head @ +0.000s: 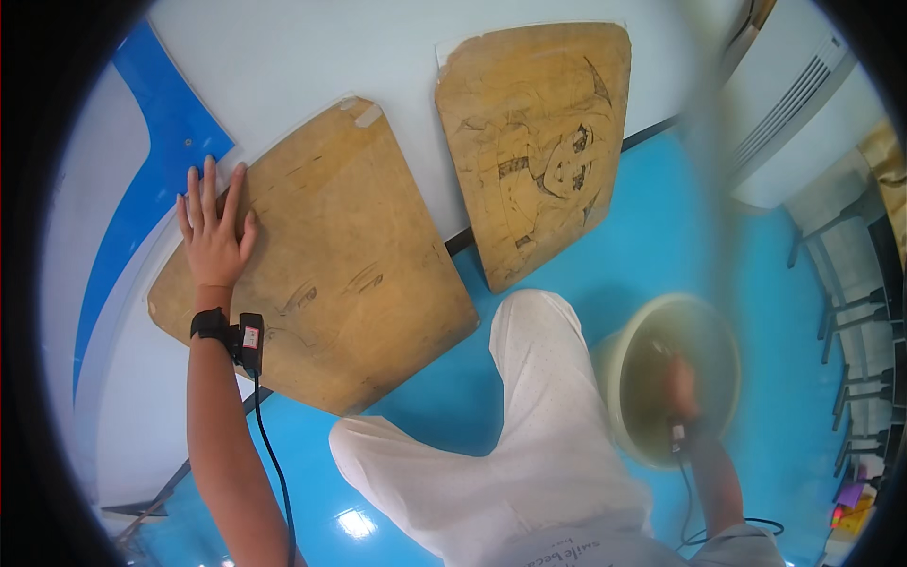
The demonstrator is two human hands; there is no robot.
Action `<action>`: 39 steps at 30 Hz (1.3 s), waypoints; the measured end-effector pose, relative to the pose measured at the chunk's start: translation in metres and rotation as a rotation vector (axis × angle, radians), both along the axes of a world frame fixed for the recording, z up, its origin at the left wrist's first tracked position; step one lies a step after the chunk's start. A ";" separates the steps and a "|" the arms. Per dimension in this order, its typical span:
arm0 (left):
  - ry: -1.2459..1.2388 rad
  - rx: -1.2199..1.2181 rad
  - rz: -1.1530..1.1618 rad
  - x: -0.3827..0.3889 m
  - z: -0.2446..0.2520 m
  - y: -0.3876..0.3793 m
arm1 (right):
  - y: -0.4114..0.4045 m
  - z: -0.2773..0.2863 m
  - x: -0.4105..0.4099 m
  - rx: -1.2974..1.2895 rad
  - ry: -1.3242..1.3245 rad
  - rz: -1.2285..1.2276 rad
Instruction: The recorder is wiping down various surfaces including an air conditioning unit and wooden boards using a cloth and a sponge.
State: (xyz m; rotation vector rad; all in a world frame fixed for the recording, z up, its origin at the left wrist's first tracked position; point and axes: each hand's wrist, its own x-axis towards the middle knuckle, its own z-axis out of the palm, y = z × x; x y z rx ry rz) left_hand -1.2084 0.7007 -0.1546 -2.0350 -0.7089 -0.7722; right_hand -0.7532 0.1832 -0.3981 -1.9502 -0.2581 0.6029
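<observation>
My left hand [215, 237] lies flat with spread fingers against the upper left edge of a wooden drawing board [354, 220]. This board leans on the white wall and bears pencil lines, including two sketched eyes, with pale tape at its top corner. My right hand [682, 386] reaches into a pale plastic bucket [615, 397] of murky water [641, 361]. Haze blurs that side, so whether its fingers hold anything is unclear. Farther right along the wall stands a second drawing board [538, 156] with a cartoon face drawn on it.
Blue glossy floor [418, 397] runs beneath my knees in white trousers [545, 397]. A white floor-standing unit with a slatted vent [783, 106] is at the upper right. Stool or chair legs [850, 319] line the right rim. Cables [266, 425] trail from both wrist devices.
</observation>
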 end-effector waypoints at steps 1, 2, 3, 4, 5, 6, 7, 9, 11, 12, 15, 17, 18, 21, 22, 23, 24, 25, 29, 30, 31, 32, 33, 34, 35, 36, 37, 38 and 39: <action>-0.001 0.001 0.000 -0.001 0.001 0.000 | 0.000 0.001 0.000 -0.006 -0.010 -0.017; -0.003 0.000 0.002 -0.001 0.001 0.000 | -0.002 0.002 0.000 -0.005 -0.011 -0.017; -0.004 -0.006 0.003 0.000 -0.003 0.000 | 0.000 0.010 -0.004 -0.053 0.047 -0.058; -0.004 -0.006 0.004 0.000 -0.003 0.000 | 0.002 0.017 -0.009 -0.096 0.106 -0.096; -0.004 -0.009 0.005 0.000 -0.003 0.000 | 0.003 0.021 -0.013 -0.096 0.107 -0.096; -0.005 -0.010 0.005 -0.001 -0.001 -0.001 | 0.005 0.024 -0.018 -0.033 0.089 -0.057; -0.004 -0.007 0.006 -0.001 0.000 -0.001 | 0.005 0.026 -0.020 0.030 0.072 -0.018; -0.006 -0.020 0.009 -0.001 0.000 0.000 | 0.003 0.027 -0.022 0.054 0.098 0.003; -0.004 -0.019 0.009 -0.001 -0.002 0.000 | 0.003 0.030 -0.027 0.076 0.124 0.024; -0.001 -0.017 0.013 -0.003 -0.002 0.000 | 0.011 0.043 -0.037 -0.023 0.118 0.169; -0.012 -0.026 -0.002 -0.003 -0.003 0.001 | 0.008 0.031 -0.031 -0.156 0.003 0.288; -0.026 -0.019 0.014 0.000 -0.003 -0.001 | 0.008 0.015 -0.017 -0.189 -0.103 0.265; -0.035 -0.019 0.027 0.000 -0.004 -0.001 | 0.013 0.014 -0.015 -0.042 -0.074 0.118; -0.011 -0.039 0.051 -0.003 -0.006 -0.002 | 0.027 0.024 -0.018 0.012 -0.110 0.059; -0.010 -0.034 0.053 -0.003 -0.006 -0.002 | 0.034 0.031 -0.022 -0.083 -0.175 0.147; -0.008 -0.028 0.050 -0.002 -0.006 -0.002 | 0.035 0.023 -0.016 -0.078 -0.175 0.148; -0.012 -0.024 0.041 0.001 -0.006 -0.001 | 0.039 0.021 -0.011 0.005 -0.277 0.116; -0.017 -0.023 0.037 0.004 -0.006 -0.001 | 0.040 0.021 -0.006 0.089 -0.379 0.085; -0.005 -0.034 0.064 -0.007 -0.006 -0.001 | 0.065 0.050 -0.021 0.098 -0.166 -0.084; -0.012 -0.040 0.066 -0.005 -0.008 0.000 | 0.062 0.047 -0.017 0.083 -0.182 -0.088; -0.017 -0.037 0.076 -0.005 -0.007 -0.001 | 0.060 0.042 -0.014 0.071 -0.191 -0.081; -0.018 -0.059 0.068 -0.003 -0.006 -0.002 | 0.056 0.035 -0.013 0.077 -0.196 -0.068; -0.019 -0.077 0.069 -0.003 -0.001 -0.004 | 0.051 0.025 -0.012 0.002 -0.430 -0.087; -0.007 -0.103 0.096 -0.002 0.000 -0.005 | 0.049 0.017 -0.010 -0.065 -0.668 -0.109; -0.015 -0.090 0.123 -0.002 -0.001 -0.004 | 0.045 0.013 -0.013 -0.020 -0.554 -0.121; -0.013 -0.102 0.111 -0.003 -0.002 -0.004 | 0.047 0.014 -0.014 0.021 -0.436 -0.131; -0.012 -0.118 0.094 -0.003 -0.004 -0.003 | 0.058 0.023 -0.014 0.037 -0.441 -0.112; -0.019 -0.107 0.115 -0.004 -0.006 -0.003 | 0.067 0.034 -0.013 0.042 -0.528 -0.091; -0.018 -0.118 0.103 -0.005 -0.006 -0.003 | 0.078 0.050 -0.017 0.048 -0.612 -0.072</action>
